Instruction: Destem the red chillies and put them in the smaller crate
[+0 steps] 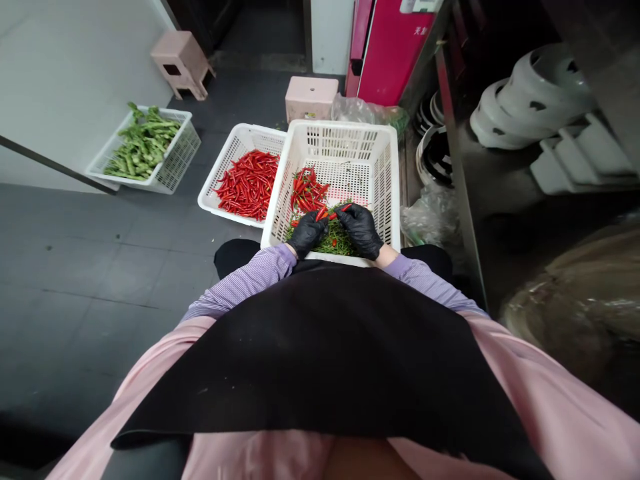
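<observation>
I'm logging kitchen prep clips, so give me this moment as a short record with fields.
left hand: black glove, holds red chillies
right hand: black glove, pinches one red chilli
near basket: white, on the lap; red chillies and a heap of green stems
second basket: white, on the floor, red chillies
far basket: green vegetables
floor: two pink stools

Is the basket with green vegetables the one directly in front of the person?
No, the basket of green vegetables sits far left by the wall; both hands work over the basket with red chilies.

small red chili (332, 215) held level over white basket (380, 175).
</observation>
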The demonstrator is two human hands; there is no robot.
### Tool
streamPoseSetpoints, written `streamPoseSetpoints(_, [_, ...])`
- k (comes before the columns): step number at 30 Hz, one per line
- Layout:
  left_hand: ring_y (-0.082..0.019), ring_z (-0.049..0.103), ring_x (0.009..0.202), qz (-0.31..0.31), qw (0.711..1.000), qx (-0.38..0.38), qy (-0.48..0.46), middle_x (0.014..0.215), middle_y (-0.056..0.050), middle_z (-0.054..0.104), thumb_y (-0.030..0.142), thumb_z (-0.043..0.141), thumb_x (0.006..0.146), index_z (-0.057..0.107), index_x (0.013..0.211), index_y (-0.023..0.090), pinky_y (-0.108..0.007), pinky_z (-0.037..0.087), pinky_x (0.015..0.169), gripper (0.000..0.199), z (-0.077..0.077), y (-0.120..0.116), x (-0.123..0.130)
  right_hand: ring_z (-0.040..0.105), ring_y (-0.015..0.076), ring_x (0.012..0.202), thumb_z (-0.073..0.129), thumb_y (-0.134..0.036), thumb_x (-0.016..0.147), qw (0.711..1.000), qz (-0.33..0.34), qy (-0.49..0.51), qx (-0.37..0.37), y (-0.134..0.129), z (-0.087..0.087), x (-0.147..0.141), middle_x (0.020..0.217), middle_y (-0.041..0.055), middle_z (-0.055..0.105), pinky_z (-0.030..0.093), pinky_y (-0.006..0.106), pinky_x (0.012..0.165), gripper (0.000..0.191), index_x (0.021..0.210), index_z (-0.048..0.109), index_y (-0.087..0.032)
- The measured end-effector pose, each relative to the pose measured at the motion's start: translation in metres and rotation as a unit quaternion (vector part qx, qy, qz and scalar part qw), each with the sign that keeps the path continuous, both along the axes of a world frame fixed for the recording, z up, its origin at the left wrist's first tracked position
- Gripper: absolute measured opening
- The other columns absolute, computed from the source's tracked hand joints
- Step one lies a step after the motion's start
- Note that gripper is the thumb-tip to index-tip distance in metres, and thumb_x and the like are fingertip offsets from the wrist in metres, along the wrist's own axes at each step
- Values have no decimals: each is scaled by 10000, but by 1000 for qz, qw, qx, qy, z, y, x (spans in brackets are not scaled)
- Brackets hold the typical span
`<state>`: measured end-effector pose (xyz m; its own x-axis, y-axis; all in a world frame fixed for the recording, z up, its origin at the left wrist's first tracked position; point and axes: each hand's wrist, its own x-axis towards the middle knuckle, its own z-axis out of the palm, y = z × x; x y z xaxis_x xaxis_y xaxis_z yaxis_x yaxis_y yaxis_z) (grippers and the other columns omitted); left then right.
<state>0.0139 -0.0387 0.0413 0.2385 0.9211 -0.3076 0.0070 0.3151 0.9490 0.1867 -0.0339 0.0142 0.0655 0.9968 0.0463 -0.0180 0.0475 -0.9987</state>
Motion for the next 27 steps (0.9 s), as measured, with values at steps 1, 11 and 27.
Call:
streamPoseSetpoints(1, [-99,437,519,5,1000,13,12,629,31,569,548,874,946,642,882,194,-258,351,505,428,-3,2,0,617,206,788,901,-646,869,1000,1,-12,10,-1,-2,-1,771,7,690,579,380,814,453,790,690,-253])
streamPoseSetpoints(11, [-201,661,738,-17,988,71,138,807,-45,718,506,805,982,720,1010,175,-369,594,753,343,-18,9,-4,669,334,1140,740,-452,1002,979,38,-198,29,-9,-4,13,1034,127,740,577,466,1006,195,941,712,-269])
streamPoseSetpoints(27, [-246,682,750,-157,946,106,264,742,-81,720,638,696,1045,766,915,164,-365,558,779,497,-6,4,-5,690,330,1100,758,-340,992,952,78,-294,22,-2,6,4,836,109,691,539,400,909,199,862,642,-245])
